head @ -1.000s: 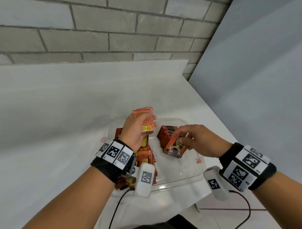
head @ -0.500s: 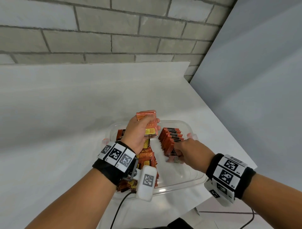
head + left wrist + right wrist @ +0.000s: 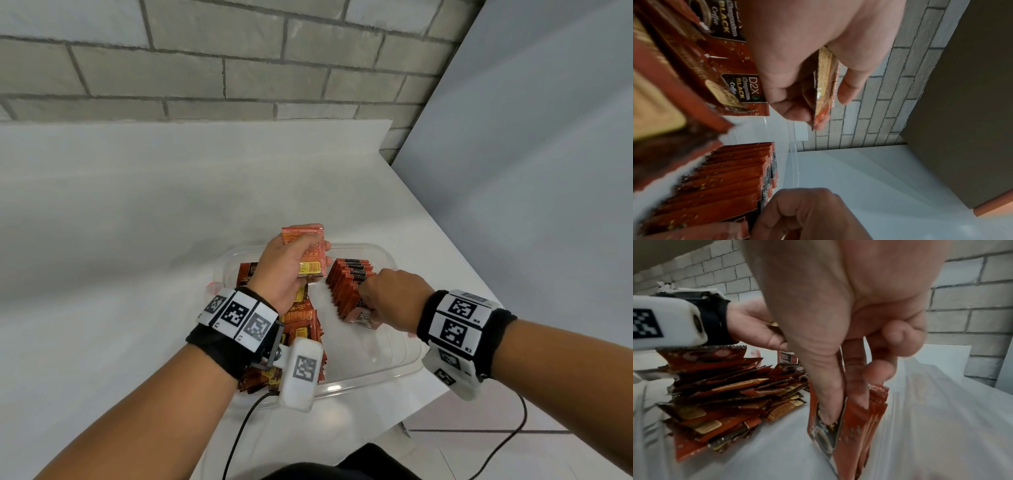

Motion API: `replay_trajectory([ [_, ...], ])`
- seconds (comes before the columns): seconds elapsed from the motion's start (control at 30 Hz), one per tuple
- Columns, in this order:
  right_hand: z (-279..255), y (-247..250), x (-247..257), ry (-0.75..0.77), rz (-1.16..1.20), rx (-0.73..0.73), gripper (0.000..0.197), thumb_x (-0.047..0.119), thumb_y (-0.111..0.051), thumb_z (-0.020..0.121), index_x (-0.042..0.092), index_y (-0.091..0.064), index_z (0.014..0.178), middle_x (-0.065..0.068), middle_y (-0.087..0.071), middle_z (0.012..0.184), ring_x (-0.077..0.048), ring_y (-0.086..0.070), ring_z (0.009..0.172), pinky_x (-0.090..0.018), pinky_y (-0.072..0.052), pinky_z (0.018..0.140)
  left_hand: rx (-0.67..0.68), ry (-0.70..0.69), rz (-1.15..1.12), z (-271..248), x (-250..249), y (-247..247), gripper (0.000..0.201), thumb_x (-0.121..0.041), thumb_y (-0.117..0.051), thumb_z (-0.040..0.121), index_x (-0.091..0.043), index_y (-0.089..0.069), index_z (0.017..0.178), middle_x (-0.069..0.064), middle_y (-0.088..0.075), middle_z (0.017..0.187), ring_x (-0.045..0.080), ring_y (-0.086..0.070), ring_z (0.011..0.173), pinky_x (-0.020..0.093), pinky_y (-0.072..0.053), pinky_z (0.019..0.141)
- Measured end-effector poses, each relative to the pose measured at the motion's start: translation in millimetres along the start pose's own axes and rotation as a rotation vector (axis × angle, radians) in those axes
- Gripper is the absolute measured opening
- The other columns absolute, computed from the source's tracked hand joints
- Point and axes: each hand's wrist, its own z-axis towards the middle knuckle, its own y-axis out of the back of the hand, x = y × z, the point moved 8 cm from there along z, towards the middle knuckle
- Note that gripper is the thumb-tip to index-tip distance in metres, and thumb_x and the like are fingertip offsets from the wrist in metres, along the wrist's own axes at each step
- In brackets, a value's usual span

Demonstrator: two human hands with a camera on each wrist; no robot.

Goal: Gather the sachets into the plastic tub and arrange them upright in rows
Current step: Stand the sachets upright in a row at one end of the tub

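A clear plastic tub sits on the white table. Inside it a row of orange-red sachets stands upright on the right, and a loose pile of sachets lies on the left. My left hand holds a few sachets up above the tub's far side, thumb on one face and fingers behind. My right hand pinches the near sachet of the row between thumb and forefinger, standing it against the others.
The tub is near the table's right front corner. A brick wall runs behind the table and a grey panel stands to the right. A cable hangs from the left wrist camera.
My right hand has turned palm down and brought its sachet from a tilt above the tub down against the near end of the row. The left hand has stayed in place.
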Motion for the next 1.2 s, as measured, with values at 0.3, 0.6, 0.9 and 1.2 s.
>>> replay_trajectory([
  [0.3, 6.3, 6.4, 15.7, 0.017, -0.120, 0.026, 0.017, 0.009, -0.051, 0.093, 0.009, -0.057, 0.108, -0.009, -0.061, 0.104, -0.027, -0.055, 0.081, -0.030, -0.038, 0.065, 0.002, 0.001, -0.018, -1.2, -1.2, -0.2, 0.012, -0.017, -0.057, 0.094, -0.018, -0.061, 0.105, 0.004, -0.071, 0.085, 0.017, -0.067, 0.070, 0.024, -0.051, 0.057],
  [0.6, 6.2, 9.7, 16.9, 0.022, -0.137, 0.014, 0.020, 0.009, -0.047, 0.094, 0.010, -0.058, 0.111, -0.008, -0.062, 0.105, -0.028, -0.061, 0.092, -0.030, -0.039, 0.065, 0.010, 0.008, -0.008, -2.0, -1.1, -1.0, 0.016, -0.018, -0.057, 0.094, -0.016, -0.062, 0.108, 0.004, -0.071, 0.085, 0.017, -0.068, 0.071, 0.025, -0.051, 0.058],
  [0.9, 4.4, 10.5, 18.0, 0.021, -0.142, 0.029, 0.018, 0.010, -0.049, 0.094, 0.010, -0.057, 0.110, -0.007, -0.061, 0.100, -0.022, -0.046, 0.074, -0.029, -0.038, 0.064, 0.022, 0.008, -0.002, -3.0, -1.4, -2.3, 0.016, -0.018, -0.057, 0.094, -0.016, -0.062, 0.109, 0.005, -0.071, 0.087, 0.016, -0.068, 0.070, 0.024, -0.051, 0.057],
  [1.2, 8.8, 5.9, 8.8, -0.008, -0.133, 0.015, 0.016, 0.015, -0.060, 0.088, 0.012, -0.060, 0.104, -0.003, -0.062, 0.095, -0.023, -0.055, 0.076, -0.029, -0.039, 0.061, 0.032, 0.005, 0.027, -2.5, -0.9, -2.8, 0.012, -0.019, -0.056, 0.094, -0.016, -0.062, 0.105, 0.005, -0.071, 0.088, 0.016, -0.068, 0.071, 0.025, -0.051, 0.059],
])
